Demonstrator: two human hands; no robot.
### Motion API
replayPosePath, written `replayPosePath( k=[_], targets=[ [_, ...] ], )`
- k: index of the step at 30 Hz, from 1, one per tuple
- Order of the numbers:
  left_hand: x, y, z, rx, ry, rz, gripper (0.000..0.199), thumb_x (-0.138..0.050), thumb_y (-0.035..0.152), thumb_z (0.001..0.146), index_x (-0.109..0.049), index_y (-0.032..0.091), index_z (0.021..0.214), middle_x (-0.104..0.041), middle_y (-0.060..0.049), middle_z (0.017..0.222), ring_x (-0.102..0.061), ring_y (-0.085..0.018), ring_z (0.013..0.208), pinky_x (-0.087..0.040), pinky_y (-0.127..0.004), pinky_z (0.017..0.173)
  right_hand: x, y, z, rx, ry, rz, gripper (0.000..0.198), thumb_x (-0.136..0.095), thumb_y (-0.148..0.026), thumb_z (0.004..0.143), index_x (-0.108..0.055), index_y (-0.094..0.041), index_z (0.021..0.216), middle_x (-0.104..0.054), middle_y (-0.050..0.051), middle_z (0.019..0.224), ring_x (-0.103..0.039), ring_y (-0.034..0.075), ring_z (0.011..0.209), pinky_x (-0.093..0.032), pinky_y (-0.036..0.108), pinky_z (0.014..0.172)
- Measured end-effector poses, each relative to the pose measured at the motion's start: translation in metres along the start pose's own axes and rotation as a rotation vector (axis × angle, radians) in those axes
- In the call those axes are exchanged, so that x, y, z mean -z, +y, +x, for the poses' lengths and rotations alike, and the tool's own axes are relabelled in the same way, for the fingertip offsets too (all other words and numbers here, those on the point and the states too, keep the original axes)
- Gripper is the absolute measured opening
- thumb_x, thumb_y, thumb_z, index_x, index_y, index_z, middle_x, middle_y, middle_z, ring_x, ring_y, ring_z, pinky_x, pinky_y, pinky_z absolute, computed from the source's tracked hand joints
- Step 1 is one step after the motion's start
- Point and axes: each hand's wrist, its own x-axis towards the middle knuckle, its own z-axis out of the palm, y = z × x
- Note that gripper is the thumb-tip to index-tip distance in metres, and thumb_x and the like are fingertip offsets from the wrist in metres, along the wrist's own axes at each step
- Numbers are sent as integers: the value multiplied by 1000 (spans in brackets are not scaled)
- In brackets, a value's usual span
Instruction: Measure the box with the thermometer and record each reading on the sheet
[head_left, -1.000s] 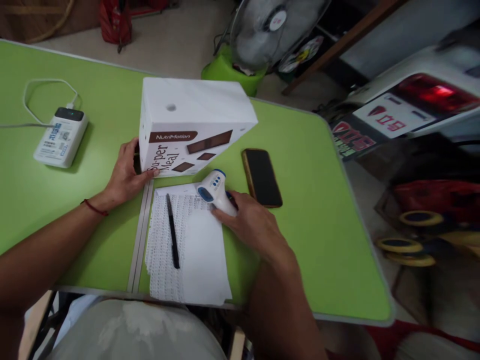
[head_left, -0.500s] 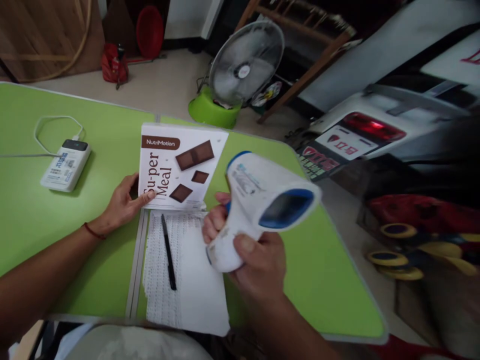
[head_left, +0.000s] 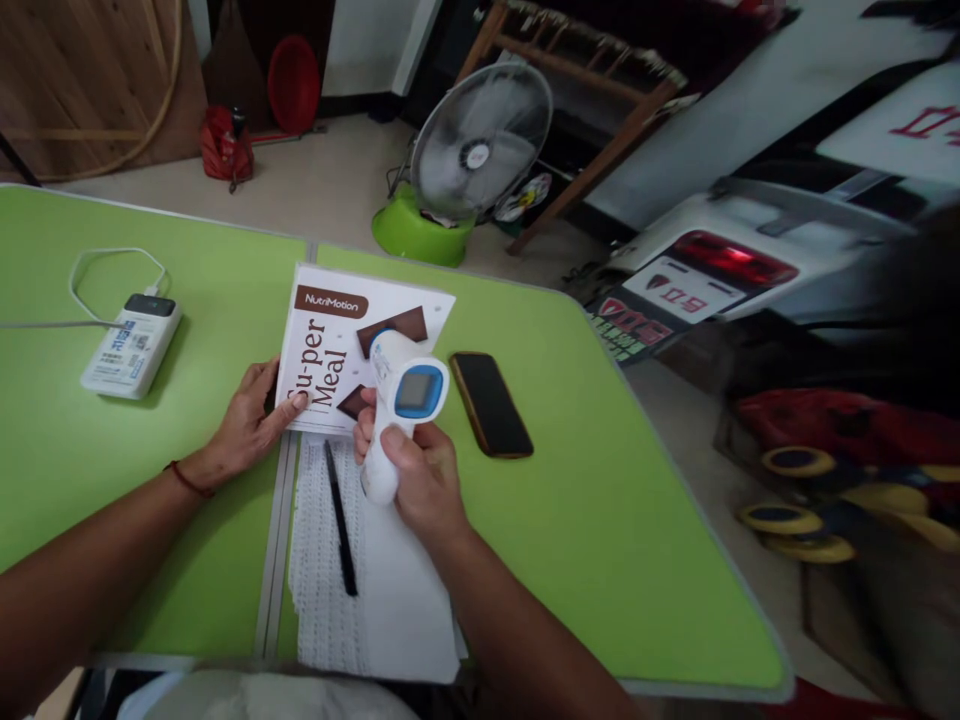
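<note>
My left hand (head_left: 251,420) grips the lower left edge of a white box (head_left: 321,345) printed "NutriMotion Su-per Meal", its thumb on the front face. In my right hand (head_left: 427,475) is a white and blue infrared thermometer (head_left: 394,400), fingers wrapped round its handle. The thermometer's head is in front of the box and hides part of the chocolate pictures; its small grey screen faces me. Below the box lies a sheet of paper (head_left: 405,600) with dense rows of writing, and a black pen (head_left: 341,520) rests on it.
A dark phone (head_left: 491,405) lies on the green table (head_left: 600,560), right of the box. At the left, a white power bank (head_left: 133,345) has a cable plugged in. Beyond the table stand a fan (head_left: 480,145) and a scooter (head_left: 720,265).
My right hand has moved the thermometer left and away from me, in front of the box. The phone, hidden before, now shows. My left hand still holds the box, which has tilted slightly.
</note>
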Motion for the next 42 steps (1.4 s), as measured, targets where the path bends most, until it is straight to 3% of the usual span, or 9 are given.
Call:
replayPosePath(
  k=[10, 22, 42],
  targets=[
    [0, -3, 0, -29, -39, 17, 49, -44, 58, 101, -59, 20, 127, -64, -13, 120, -55, -27, 108, -52, -48, 96, 1, 3, -1, 7, 7, -7, 33, -76, -52, 71, -64, -21, 69, -59, -2, 62, -50, 12, 55, -41, 30, 55],
    [2, -3, 0, -44, -68, 33, 45, -44, 56, 102, -59, 20, 125, -64, -12, 115, -54, -26, 101, -52, -46, 92, 3, 3, -1, -16, 46, -52, 30, -76, -49, 70, -64, -21, 68, -60, -2, 59, -51, 12, 55, -43, 30, 55],
    [2, -3, 1, -50, -67, 34, 47, -44, 58, 101, -58, 21, 128, -64, -12, 119, -55, -27, 105, -53, -47, 94, 1, 2, -2, 0, 20, -48, 28, -73, -48, 72, -63, -22, 68, -59, -3, 59, -50, 12, 55, -44, 31, 55]
  ],
)
